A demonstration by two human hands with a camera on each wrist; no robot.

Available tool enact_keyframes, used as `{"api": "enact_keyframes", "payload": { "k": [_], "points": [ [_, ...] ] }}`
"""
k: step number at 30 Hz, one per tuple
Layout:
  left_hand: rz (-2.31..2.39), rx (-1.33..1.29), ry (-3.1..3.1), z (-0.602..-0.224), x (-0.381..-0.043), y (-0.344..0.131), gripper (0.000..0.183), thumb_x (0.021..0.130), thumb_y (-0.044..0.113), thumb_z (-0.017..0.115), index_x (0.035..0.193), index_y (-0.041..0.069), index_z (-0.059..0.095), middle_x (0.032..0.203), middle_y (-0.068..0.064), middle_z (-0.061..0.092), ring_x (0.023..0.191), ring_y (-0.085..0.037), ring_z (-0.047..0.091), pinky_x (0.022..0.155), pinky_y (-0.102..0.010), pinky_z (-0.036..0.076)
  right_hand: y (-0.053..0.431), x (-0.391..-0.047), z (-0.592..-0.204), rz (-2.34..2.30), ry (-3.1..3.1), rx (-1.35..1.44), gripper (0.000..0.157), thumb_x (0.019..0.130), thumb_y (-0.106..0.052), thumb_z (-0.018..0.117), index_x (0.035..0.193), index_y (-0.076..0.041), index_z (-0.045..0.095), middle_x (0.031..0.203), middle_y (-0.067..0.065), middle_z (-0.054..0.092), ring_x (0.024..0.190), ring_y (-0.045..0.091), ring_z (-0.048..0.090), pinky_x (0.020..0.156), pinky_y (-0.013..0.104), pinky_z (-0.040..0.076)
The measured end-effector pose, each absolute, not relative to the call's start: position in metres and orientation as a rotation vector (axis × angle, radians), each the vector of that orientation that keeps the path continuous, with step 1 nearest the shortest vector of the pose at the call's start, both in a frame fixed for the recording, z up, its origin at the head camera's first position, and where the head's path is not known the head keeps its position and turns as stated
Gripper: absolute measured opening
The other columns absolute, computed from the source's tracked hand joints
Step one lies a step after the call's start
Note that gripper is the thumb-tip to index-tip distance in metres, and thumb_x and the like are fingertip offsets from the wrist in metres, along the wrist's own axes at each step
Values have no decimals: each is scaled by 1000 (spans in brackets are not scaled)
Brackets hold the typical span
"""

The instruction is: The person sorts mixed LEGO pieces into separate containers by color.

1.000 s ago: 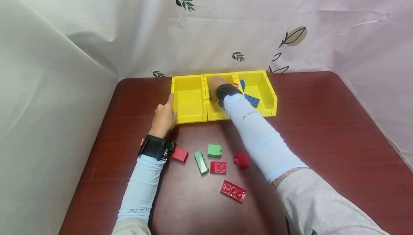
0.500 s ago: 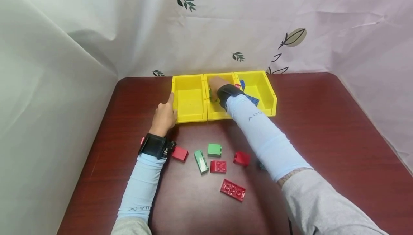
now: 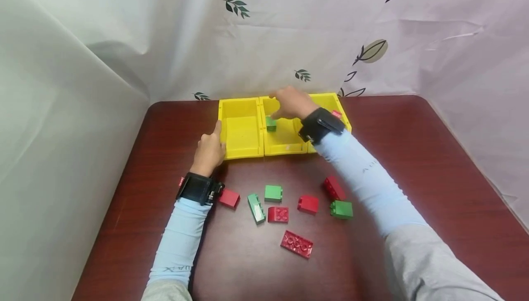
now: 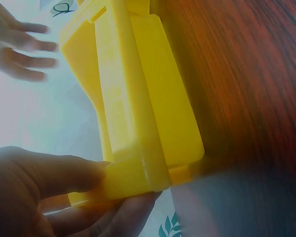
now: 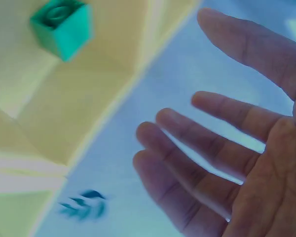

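Observation:
Three yellow bins stand in a row at the back of the table. My left hand grips the side of the left bin, and in the left wrist view the thumb and fingers pinch its wall. Inside the middle bin lies a green toy brick, also seen in the right wrist view as the brick with one hollow end showing. Above that bin is my right hand, its fingers spread and holding nothing. The right bin is partly hidden by the right hand and wrist.
Loose bricks lie in front of the bins: several red ones, among them one by the left wrist and an upturned long red brick, and green ones such as the brick by the right sleeve. A white curtain hangs behind.
My right hand has let go of the green brick in the middle bin and lifted away to the right. The left hand stays on the left bin. Bricks under the right arm have come into view.

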State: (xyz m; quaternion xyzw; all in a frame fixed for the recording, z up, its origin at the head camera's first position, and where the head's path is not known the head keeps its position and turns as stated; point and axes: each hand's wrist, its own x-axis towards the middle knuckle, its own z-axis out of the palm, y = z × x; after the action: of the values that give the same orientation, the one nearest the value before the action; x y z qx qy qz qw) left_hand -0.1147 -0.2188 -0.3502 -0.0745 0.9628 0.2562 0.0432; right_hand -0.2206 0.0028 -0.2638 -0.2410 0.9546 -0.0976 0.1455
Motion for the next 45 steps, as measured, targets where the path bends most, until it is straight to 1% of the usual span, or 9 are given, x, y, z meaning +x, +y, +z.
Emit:
{"api": "enact_keyframes", "payload": {
  "k": [4,10,15,20,25,28,32,37,45],
  "points": [
    [788,-219,2959,-349,-115,-222,70,100,12,52,158,15,14,119,-30,56,90,-36,57,79,-42,51,24,-188,-252,-315,2825,-777,59,86,-33,75,134,-5,57,136,16,59,124,35,54,102,49,46],
    [786,-224,2959,-349,-111,-225,71,100,13,53,159,15,14,116,-27,57,88,-36,58,81,-41,52,61,-136,-264,-288,2900,-834,49,79,-32,82,115,-3,69,112,15,69,95,29,62,86,41,54],
    [802,-213,2971,-348,-108,-228,71,100,13,53,159,15,13,113,-28,57,87,-36,58,80,-41,52,91,-94,-280,-266,2884,-841,44,74,-28,86,106,-2,71,91,10,67,76,22,59,73,36,56],
    [785,-219,2978,-347,-104,-232,72,100,13,54,159,15,14,119,-30,56,89,-37,57,80,-43,51,111,-54,-295,-166,2846,-876,38,72,-27,87,98,-4,70,78,5,56,62,15,51,54,27,50],
    [767,-216,2977,-345,-101,-236,71,100,14,54,159,14,14,119,-30,56,88,-37,56,77,-42,50,125,-26,-308,-144,2809,-821,38,69,-27,89,97,-8,71,75,1,50,60,12,45,49,23,41],
    [769,-217,2973,-344,-99,-238,71,100,15,54,159,15,13,118,-29,56,87,-37,56,76,-40,50,130,-17,-316,-170,2799,-803,38,68,-27,89,98,-11,73,76,0,50,62,12,45,50,22,39],
    [777,-237,2965,-343,-98,-238,72,100,15,54,159,15,13,118,-29,56,86,-36,56,75,-39,50,132,-13,-326,-188,2805,-855,36,68,-24,90,98,-11,73,79,0,52,66,11,46,53,23,44],
    [776,-239,2973,-345,-97,-239,72,100,15,54,159,15,13,110,-28,57,84,-36,56,73,-38,49,131,-10,-329,-161,2848,-869,36,67,-20,90,97,-8,74,83,3,55,70,15,50,56,29,50],
    [781,-234,2978,-346,-97,-238,72,100,15,54,159,16,13,110,-27,57,85,-35,55,75,-38,49,128,-7,-333,-87,2880,-855,38,65,-20,92,97,-8,75,86,5,59,70,18,50,55,31,51]
  ]
}}
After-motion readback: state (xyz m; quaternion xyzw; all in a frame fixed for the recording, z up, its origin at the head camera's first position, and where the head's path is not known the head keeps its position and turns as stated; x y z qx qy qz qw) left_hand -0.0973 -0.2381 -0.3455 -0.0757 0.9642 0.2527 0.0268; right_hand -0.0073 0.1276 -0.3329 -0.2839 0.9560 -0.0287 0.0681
